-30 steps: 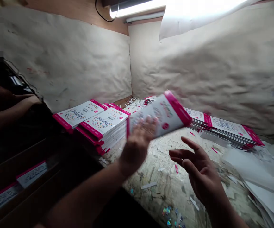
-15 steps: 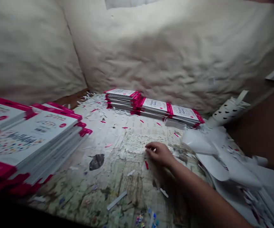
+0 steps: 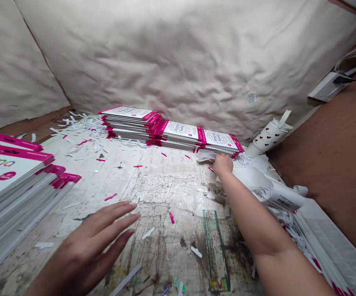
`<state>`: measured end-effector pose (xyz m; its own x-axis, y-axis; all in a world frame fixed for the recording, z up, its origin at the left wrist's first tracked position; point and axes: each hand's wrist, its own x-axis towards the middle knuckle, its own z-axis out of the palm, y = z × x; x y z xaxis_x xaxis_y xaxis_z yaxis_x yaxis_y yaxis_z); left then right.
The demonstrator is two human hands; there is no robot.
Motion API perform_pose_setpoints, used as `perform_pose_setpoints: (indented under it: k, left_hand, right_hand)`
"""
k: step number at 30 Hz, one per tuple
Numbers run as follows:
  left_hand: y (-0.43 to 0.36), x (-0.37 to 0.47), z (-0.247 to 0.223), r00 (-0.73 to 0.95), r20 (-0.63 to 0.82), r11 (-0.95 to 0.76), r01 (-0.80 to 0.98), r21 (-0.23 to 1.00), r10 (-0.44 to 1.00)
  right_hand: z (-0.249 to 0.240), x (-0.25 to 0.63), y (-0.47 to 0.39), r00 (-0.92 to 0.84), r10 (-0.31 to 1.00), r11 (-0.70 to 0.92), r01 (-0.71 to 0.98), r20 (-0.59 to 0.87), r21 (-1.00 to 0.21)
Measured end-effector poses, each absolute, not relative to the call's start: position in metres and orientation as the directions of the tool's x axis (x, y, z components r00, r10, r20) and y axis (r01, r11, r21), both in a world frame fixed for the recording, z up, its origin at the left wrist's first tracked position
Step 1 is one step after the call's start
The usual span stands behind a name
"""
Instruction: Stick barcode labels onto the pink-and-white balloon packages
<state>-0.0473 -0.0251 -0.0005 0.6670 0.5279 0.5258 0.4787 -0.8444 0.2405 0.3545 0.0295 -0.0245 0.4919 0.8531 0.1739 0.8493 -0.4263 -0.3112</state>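
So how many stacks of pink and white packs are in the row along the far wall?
3 that I can see: the left stack, the middle stack and the right stack, nearest the tumbler. Others could be hidden behind.

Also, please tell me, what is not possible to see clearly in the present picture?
All in the head view:
- Fingertips of the right hand: hidden behind the hand itself, so its grip cannot be told.
- Left part of the big packet stack: cut off by the left edge.
- Print on the small wall label: too small.
- Left forearm: cut off by the bottom edge.
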Motion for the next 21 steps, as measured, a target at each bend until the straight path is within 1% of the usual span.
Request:
perform_pose_setpoints:
  k: [3,5,7,8,9,10,11,12,13,15,16,17,18,19,20,21]
  left_hand:
    - [-0.027,-0.025,-0.002,0.757,0.462,-0.886,0.381,0.264,0.463]
    - [-0.018,-0.012,0.001,0.739,0.45,-0.864,0.396,0.31,0.5]
    - [-0.004,0.005,0.005,0.698,0.458,-0.834,0.442,0.329,0.551]
    - [0.004,0.014,0.007,0.677,0.464,-0.821,0.47,0.325,0.571]
    - [0.012,0.025,0.009,0.663,0.466,-0.81,0.492,0.319,0.586]
    - [0.019,0.036,0.012,0.664,0.454,-0.804,0.501,0.32,0.594]
    - [0.026,0.047,0.014,0.681,0.424,-0.801,0.492,0.341,0.598]
    - [0.031,0.057,0.017,0.713,0.369,-0.795,0.463,0.391,0.596]
    - [0.035,0.065,0.021,0.75,0.297,-0.774,0.423,0.471,0.591]
    - [0.04,0.075,0.028,0.819,0.131,-0.669,0.352,0.654,0.558]
    - [0.042,0.075,0.031,0.848,0.043,-0.6,0.338,0.725,0.529]
    - [0.044,0.073,0.034,0.865,-0.045,-0.542,0.353,0.763,0.499]
    - [0.047,0.068,0.035,0.869,-0.12,-0.516,0.391,0.763,0.48]
    - [0.052,0.061,0.035,0.863,-0.172,-0.523,0.434,0.733,0.475]
    - [0.058,0.053,0.034,0.847,-0.185,-0.561,0.478,0.676,0.498]
    - [0.066,0.045,0.031,0.829,-0.15,-0.609,0.507,0.61,0.539]
  right_hand:
    - [-0.021,0.348,0.023,0.334,0.935,-0.263,0.875,0.114,-0.405]
    - [-0.013,0.335,0.018,0.203,0.974,-0.128,0.854,0.097,-0.504]
    - [-0.002,0.318,0.012,0.081,0.992,-0.006,0.798,0.097,-0.602]
    - [0.005,0.309,0.008,0.014,0.994,0.064,0.722,0.108,-0.689]
    - [0.011,0.3,0.004,-0.056,0.99,0.135,0.596,0.126,-0.792]
    - [0.017,0.291,0.0,-0.119,0.981,0.189,0.419,0.153,-0.888]
    - [0.022,0.284,-0.003,-0.158,0.97,0.216,0.21,0.185,-0.953]
    - [0.025,0.279,-0.007,-0.166,0.964,0.214,0.01,0.209,-0.977]
    - [0.027,0.275,-0.01,-0.139,0.966,0.196,-0.144,0.216,-0.97]
    - [0.026,0.274,-0.014,-0.005,0.985,0.164,-0.302,0.174,-0.939]
    - [0.024,0.276,-0.016,0.072,0.987,0.163,-0.347,0.147,-0.924]
    - [0.021,0.28,-0.018,0.136,0.983,0.166,-0.377,0.123,-0.911]
    - [0.018,0.286,-0.02,0.184,0.977,0.172,-0.395,0.105,-0.902]
    - [0.015,0.292,-0.022,0.218,0.971,0.176,-0.401,0.093,-0.899]
    - [0.012,0.298,-0.025,0.227,0.97,0.174,-0.405,0.086,-0.898]
    - [0.01,0.304,-0.027,0.218,0.972,0.171,-0.416,0.085,-0.893]
